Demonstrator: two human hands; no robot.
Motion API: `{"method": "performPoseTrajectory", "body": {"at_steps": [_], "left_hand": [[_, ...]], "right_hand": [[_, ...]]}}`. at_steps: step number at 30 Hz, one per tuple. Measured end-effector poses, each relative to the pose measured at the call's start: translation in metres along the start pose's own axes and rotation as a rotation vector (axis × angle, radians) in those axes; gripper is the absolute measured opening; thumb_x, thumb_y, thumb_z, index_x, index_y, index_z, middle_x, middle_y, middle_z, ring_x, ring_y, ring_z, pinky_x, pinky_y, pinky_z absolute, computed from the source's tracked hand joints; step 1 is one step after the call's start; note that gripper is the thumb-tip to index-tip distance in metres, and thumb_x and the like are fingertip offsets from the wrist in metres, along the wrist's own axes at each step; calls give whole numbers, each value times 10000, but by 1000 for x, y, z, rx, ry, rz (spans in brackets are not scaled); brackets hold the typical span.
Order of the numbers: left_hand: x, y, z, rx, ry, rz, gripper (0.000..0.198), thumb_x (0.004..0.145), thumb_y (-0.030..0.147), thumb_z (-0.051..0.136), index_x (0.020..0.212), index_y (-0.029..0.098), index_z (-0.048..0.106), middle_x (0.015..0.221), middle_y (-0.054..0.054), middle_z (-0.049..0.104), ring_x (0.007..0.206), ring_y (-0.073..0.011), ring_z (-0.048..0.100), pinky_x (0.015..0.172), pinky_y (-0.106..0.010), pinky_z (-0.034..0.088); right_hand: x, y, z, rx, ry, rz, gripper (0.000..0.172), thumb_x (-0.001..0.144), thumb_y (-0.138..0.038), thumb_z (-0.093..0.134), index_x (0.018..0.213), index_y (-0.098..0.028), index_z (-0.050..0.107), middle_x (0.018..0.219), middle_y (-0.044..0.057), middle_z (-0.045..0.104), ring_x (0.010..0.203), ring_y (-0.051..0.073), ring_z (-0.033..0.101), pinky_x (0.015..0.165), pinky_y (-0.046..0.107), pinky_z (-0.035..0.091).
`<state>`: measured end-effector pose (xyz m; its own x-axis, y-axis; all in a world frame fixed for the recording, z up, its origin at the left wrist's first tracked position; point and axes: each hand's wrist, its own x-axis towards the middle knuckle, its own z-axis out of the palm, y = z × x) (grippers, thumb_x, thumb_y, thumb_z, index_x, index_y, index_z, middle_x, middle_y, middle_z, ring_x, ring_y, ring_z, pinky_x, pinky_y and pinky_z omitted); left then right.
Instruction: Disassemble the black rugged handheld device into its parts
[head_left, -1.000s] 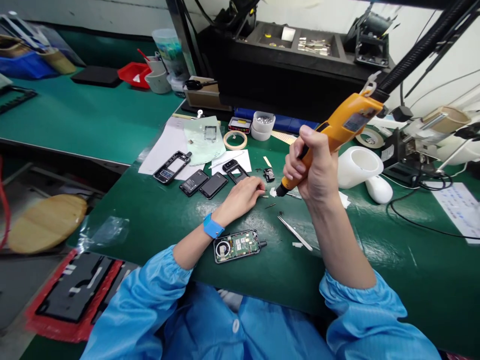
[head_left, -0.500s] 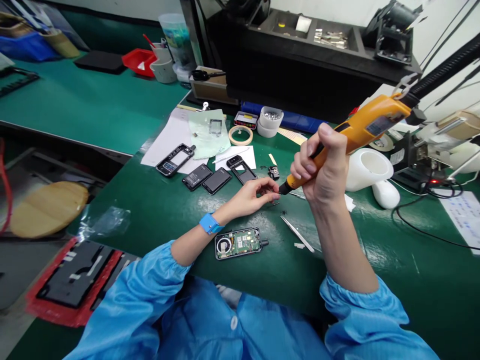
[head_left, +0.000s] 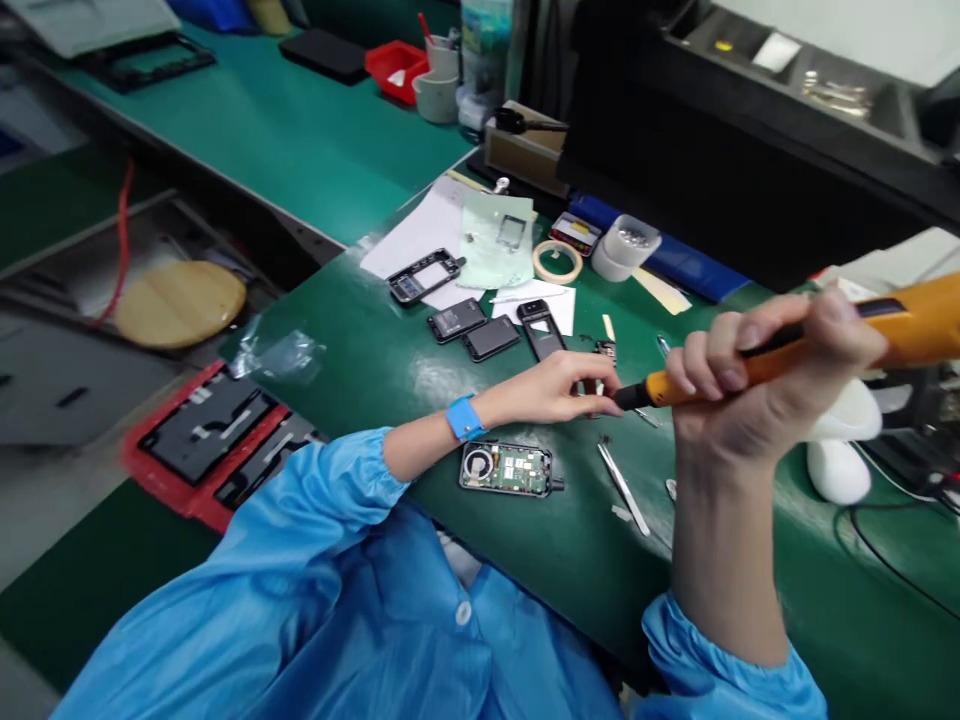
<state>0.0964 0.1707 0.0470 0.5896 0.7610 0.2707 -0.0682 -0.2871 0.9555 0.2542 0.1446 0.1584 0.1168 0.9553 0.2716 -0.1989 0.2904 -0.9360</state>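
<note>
My right hand [head_left: 757, 395] is wrapped round an orange electric screwdriver [head_left: 862, 340], held nearly level with its black tip [head_left: 626, 398] pointing left. My left hand [head_left: 559, 388] is raised just above the green mat, its fingertips pinched together right at the tip; whatever they hold is too small to see. An opened phone with its green circuit board showing [head_left: 506, 468] lies near the table's front edge, below my left wrist with its blue band [head_left: 463, 418]. Metal tweezers [head_left: 622, 488] lie to the right of the phone.
Phone frames, backs and batteries [head_left: 469, 320] lie on white paper behind my left hand. A tape roll [head_left: 557, 261], a white cup of screws [head_left: 626, 247] and a black rack [head_left: 750, 130] stand at the back. White holders [head_left: 836, 460] sit at right. A red tray [head_left: 210, 440] sits low left.
The camera has swung left and tilted. My right hand lowered the screwdriver from steeply slanted to almost level. My left hand stays pinched at the tip, lifted off the mat.
</note>
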Motion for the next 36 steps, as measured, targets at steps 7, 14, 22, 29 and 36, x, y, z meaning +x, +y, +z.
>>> {"method": "performPoseTrajectory", "body": {"at_steps": [7,14,22,29,36], "left_hand": [[-15,24,-9,1,12,16,262,876,279,958,916,147,734,904,-15,710,852,-153,670,790,-289,537],[-82,47,1,112,238,-25,352,894,-14,736,1193,168,777,873,19,774,828,-119,745,753,-213,555],[-171,27,2,464,326,-79,691,1013,429,878,1595,214,574,1326,-110,777,1213,-247,784,1104,-378,632],[-202,1,18,659,396,-98,794,967,556,901,1587,212,545,1441,-155,734,1379,-330,722,1219,-502,577],[-199,-2,18,651,381,-84,724,1027,462,859,1615,207,522,1361,-122,776,1302,-301,744,1154,-455,564]], "right_hand": [[-12,-5,18,-17,29,-105,666,727,-743,988,569,-273,543,413,-98,290,353,79,202,345,278,181],[-38,9,31,127,-227,-155,485,853,-732,836,745,-303,636,492,-113,371,317,115,271,294,273,275],[-70,45,51,279,-566,25,625,1035,-845,644,863,-258,774,531,-58,509,372,139,434,404,298,422],[-75,81,74,282,-585,7,840,1025,-990,439,750,-253,734,468,-66,429,303,115,310,335,282,281],[-74,94,73,298,-609,-4,779,1064,-920,476,804,-243,760,483,-63,432,324,137,368,353,299,334]]}}
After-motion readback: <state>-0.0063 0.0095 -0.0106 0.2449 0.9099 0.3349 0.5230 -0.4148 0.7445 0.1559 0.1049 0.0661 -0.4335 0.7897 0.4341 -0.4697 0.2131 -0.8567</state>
